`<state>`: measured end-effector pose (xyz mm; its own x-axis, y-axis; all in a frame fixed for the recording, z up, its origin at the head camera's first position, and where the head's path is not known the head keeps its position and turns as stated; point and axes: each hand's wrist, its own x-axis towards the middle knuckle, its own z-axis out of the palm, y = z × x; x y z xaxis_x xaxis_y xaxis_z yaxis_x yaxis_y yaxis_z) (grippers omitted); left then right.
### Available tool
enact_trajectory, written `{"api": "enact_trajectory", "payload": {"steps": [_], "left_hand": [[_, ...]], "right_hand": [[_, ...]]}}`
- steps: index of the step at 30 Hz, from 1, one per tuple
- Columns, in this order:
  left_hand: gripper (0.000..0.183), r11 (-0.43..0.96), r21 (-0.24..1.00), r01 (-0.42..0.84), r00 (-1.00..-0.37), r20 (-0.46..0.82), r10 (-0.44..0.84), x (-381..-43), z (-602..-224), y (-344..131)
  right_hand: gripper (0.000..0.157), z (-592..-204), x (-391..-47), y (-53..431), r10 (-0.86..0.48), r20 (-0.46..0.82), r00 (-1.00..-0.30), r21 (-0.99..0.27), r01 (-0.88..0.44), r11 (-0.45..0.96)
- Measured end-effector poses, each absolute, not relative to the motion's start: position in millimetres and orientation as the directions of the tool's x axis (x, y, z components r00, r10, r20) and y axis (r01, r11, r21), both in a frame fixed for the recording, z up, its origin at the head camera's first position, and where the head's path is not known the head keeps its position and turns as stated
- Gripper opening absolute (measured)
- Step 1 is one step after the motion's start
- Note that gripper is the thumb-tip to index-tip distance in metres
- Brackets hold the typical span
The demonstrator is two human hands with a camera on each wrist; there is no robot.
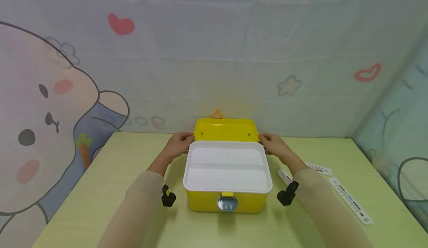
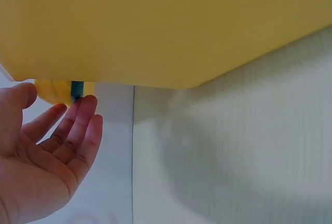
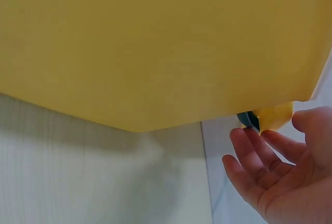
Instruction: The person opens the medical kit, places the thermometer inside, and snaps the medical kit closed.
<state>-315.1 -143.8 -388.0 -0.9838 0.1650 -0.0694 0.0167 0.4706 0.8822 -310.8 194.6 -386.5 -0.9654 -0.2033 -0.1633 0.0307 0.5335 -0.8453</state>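
Observation:
A yellow storage box stands in the middle of the table, with a white divided tray on top and a clear clasp in front. Its yellow lid is swung back behind the tray. My left hand pinches the lid's left edge, and my right hand pinches its right edge. In both wrist views the box's yellow side fills the upper part. Thumb and fingertips meet the lid there, beside a dark green piece; the contact is partly hidden behind the box.
White strips with printed scale marks lie to the right: one long strip in front, another behind, and a third partly under my right forearm. A patterned cloth hangs behind the pale table.

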Motion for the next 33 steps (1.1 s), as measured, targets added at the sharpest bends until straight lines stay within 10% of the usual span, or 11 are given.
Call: {"api": "enact_trajectory", "payload": {"steps": [33], "left_hand": [[0.044,0.507,0.853,0.119,-0.982,0.025,0.187,-303,-383,-161]], "right_hand": [[0.053,-384,-299,212,-0.290,0.008,-0.957,-0.784,-0.186,0.592]]}}
